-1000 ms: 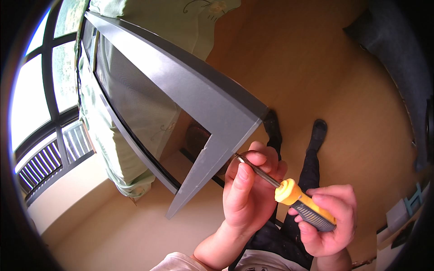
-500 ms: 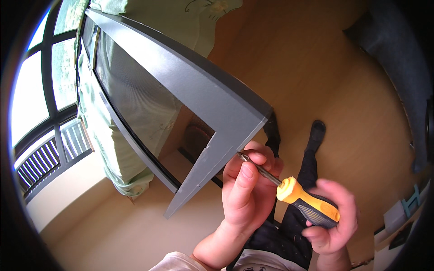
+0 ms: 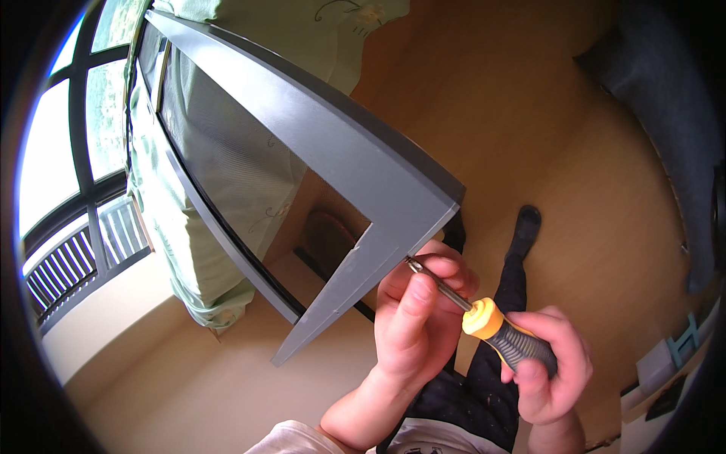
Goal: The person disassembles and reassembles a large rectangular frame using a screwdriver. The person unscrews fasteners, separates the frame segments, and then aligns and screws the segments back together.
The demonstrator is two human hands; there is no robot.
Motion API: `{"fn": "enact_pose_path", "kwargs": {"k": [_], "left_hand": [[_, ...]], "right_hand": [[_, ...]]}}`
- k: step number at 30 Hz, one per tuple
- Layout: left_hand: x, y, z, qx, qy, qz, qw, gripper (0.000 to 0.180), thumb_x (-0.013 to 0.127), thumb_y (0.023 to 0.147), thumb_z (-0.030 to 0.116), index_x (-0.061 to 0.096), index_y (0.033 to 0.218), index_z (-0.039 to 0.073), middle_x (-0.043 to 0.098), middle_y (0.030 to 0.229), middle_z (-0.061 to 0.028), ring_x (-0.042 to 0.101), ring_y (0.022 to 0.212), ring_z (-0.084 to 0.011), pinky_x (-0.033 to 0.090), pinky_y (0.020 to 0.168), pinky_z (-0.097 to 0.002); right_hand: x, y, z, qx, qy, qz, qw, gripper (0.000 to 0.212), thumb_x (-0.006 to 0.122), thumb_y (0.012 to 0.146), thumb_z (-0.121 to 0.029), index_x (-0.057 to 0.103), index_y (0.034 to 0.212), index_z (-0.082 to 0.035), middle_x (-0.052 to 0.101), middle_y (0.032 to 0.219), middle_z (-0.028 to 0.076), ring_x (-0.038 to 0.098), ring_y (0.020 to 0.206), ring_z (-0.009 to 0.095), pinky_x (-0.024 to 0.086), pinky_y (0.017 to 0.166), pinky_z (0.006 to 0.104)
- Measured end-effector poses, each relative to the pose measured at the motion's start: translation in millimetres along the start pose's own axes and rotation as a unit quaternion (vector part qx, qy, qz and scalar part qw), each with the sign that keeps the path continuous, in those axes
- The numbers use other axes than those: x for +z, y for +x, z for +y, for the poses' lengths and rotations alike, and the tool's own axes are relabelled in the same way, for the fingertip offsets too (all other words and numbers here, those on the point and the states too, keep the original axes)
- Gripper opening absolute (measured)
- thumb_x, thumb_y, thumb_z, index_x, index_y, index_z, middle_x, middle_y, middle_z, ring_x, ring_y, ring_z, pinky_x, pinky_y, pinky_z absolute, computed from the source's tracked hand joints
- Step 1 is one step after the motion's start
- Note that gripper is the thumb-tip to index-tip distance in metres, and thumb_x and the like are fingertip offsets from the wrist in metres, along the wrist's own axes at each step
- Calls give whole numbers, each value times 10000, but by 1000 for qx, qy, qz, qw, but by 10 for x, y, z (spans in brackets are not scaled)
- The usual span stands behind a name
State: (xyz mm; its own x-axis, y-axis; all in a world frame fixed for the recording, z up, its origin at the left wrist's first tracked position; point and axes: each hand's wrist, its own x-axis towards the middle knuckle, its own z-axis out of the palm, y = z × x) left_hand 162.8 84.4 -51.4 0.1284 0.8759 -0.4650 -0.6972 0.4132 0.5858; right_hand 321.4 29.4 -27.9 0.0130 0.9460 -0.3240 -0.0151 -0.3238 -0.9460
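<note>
A grey window-screen frame (image 3: 333,159) slants from the upper left to a corner near the middle, with dark mesh (image 3: 227,125) inside it. Below that corner, the tip of a screwdriver (image 3: 488,321) meets the frame's end edge; a screw there is too small to make out. My right hand (image 3: 560,356) is closed round its yellow and black handle, thumb below and fingers on top. My left hand (image 3: 412,333) is right under the frame's corner, with the thumb and fingers closed about the metal shaft near its tip.
Light green embroidered cloth (image 3: 208,261) hangs behind the frame. A dark-framed window (image 3: 83,136) stands at the left. My legs and a dark slipper (image 3: 528,219) show over the brown floor (image 3: 484,113). Dark grey fabric (image 3: 665,113) lies at the right.
The screwdriver handle has turned, so its black ribbed grip now faces up where yellow showed. My right fingers have shifted round it. The frame's near corner has moved slightly right and down.
</note>
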Motion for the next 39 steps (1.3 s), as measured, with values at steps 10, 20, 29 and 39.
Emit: {"fn": "enact_pose_path", "kwargs": {"k": [10, 20, 29, 39], "left_hand": [[26, -8, 31, -3, 58, 2, 998, 195, 600, 1000, 313, 699, 1069, 161, 495, 918, 38, 423, 837, -107, 363, 765, -294], [-57, -46, 25, -5, -69, 31, 997, 202, 681, 937, 123, 692, 1092, -6, 631, 1077, -62, 589, 960, -181, 468, 864, -359], [36, -38, 69, -7, -72, 78, 994, 177, 696, 918, 88, 695, 1086, 33, 701, 1052, -84, 603, 974, -179, 469, 905, -366], [90, -6, 70, -12, 66, 58, 996, 191, 688, 937, 258, 692, 1009, 81, 557, 925, 0, 480, 845, -147, 383, 782, -333]], "right_hand": [[-8, 19, -141, 136, 140, -51, 980, 479, 710, 875, -243, 544, 1183, 83, 675, 892, 184, 639, 648, 183, 530, 609, 275], [-128, 174, -205, 332, 469, -95, 813, 535, 757, 850, -157, 526, 1289, 43, 656, 905, 128, 557, 580, 98, 443, 523, 214], [-74, 134, -86, 87, 184, -139, 969, 558, 717, 812, -93, 488, 1292, 76, 649, 960, 210, 615, 643, 180, 501, 569, 269], [-44, 125, -164, -13, 10, -16, 1000, 379, 657, 914, -205, 580, 1145, 86, 658, 886, 189, 579, 540, 134, 466, 499, 224]]}}
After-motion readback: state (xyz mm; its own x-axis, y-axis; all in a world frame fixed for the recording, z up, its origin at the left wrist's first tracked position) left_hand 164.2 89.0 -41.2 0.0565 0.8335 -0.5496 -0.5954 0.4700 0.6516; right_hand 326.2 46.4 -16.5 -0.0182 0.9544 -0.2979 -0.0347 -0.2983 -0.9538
